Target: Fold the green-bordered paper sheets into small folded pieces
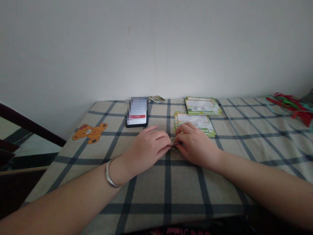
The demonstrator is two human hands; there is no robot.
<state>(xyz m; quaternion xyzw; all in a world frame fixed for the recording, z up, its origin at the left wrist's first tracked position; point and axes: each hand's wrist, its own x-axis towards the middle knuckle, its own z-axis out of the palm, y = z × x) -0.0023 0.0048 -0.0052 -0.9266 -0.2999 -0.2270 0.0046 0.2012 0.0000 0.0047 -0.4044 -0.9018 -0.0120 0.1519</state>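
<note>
My left hand (151, 148), with a silver bangle (111, 174) on its wrist, meets my right hand (194, 145) at the middle of the table. Both have their fingers closed around a small folded piece of printed paper (174, 145), mostly hidden by the fingertips. Just behind my right hand lies a loose stack of green and white printed sheets (207, 125), partly covered by that hand. A second stack of the same sheets (202, 106) sits farther back, near the wall. Left of the stacks is a small folded printed piece (157, 99).
A phone (137, 114) with a lit, partly blurred screen stands behind my left hand. The checked tablecloth (146, 192) bears an orange bear figure (90, 132) at left. Red and green fabric-like items (295, 107) lie far right. A plain wall (156, 49) borders the back.
</note>
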